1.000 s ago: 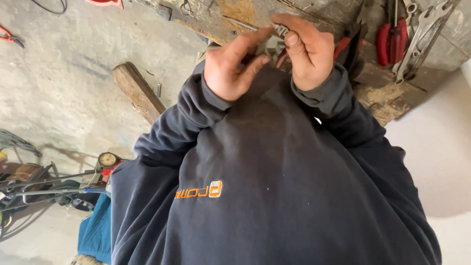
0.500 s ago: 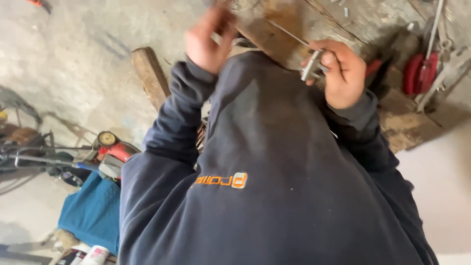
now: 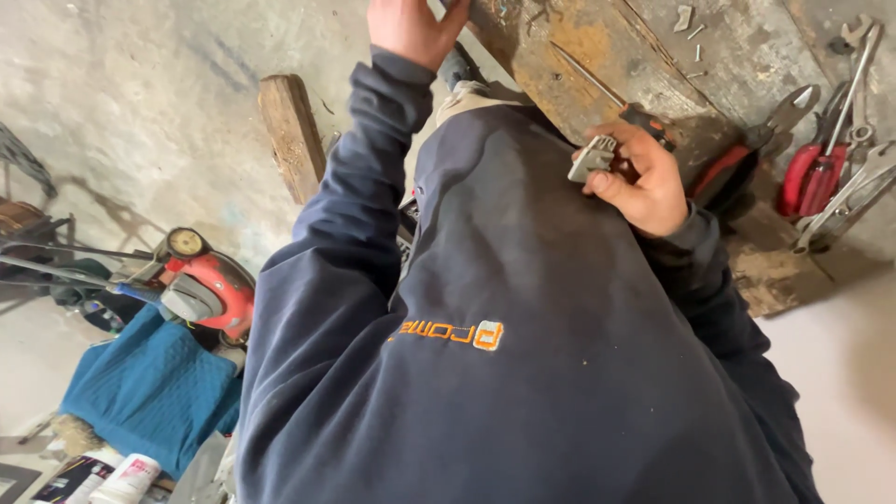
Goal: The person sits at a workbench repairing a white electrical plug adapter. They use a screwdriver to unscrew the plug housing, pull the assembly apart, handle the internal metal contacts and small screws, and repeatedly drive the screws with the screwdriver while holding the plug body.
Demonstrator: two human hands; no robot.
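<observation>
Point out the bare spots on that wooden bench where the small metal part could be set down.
Bare wood on the bench lies left of the screwdriver, and between the screwdriver and the loose bits near the top edge. The right end is crowded with red-handled pliers and wrenches. The right hand holds the metal part; the left hand reaches to the bench's near-left edge.

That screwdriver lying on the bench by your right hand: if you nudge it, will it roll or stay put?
The screwdriver will probably roll a little: its thin shaft looks round, and it lies loose on the worn wooden bench. The rough, pitted surface should stop it soon. It looks rigid and light, an easy pick for the right hand, though that already holds a small grey metal part.
</observation>
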